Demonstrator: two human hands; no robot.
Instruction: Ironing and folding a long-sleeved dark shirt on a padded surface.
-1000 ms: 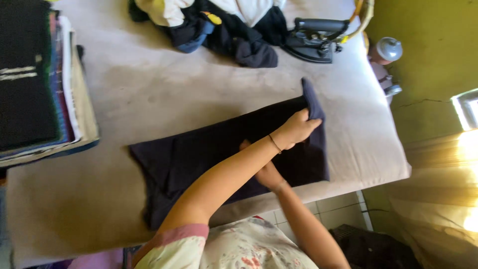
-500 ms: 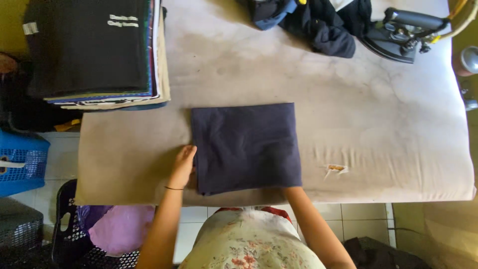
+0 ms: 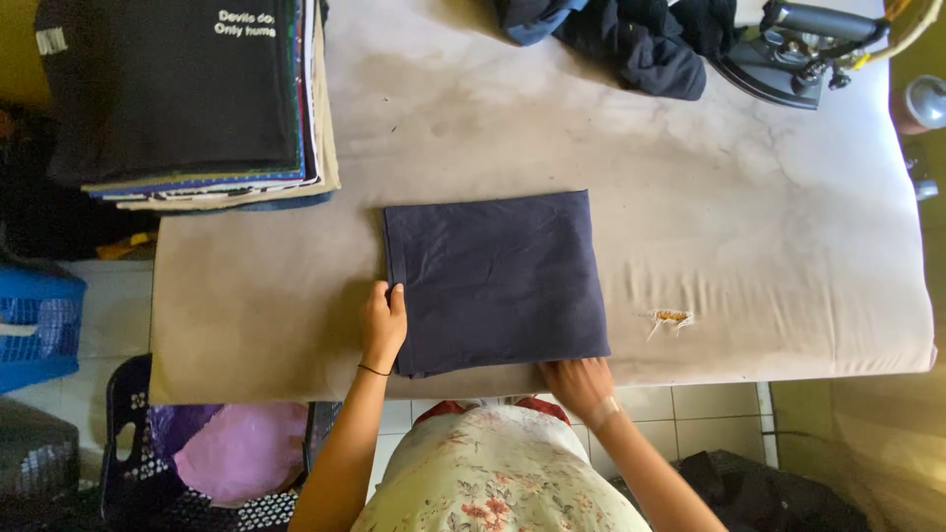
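Folded dark navy cloth [image 3: 493, 281] lies flat near the front edge of the padded beige surface [image 3: 749, 246], roughly centred, folded into a neat rectangle.

Left hand [image 3: 382, 323] rests on the cloth's left edge near the front corner, fingers flat and together, thumb tip on the fabric; grip is loose and open, pressing rather than pinching. A thin dark band sits on that wrist. Right hand [image 3: 581, 382] is at the front edge of the surface, just under the cloth's front right corner, touching or nearly touching it (fingers partly hidden below the edge, so cannot tell whether this grip is closed on the fabric).

Stack of folded garments [image 3: 187, 99] sits at the far left corner of the surface, black one on top, well apart from the cloth. Heap of dark unfolded clothes [image 3: 631, 34] lies at the far edge, right of centre. Iron [image 3: 798, 49] stands just beside that heap, far right corner, with a yellowish cord. Small torn spot [image 3: 670, 317] in the cover shows to the right of the cloth, near but not touching.

Below the surface: blue basket [image 3: 39, 325] at left, dark perforated basket [image 3: 128, 453] with pink fabric [image 3: 241, 453] inside. Tiled floor underneath.
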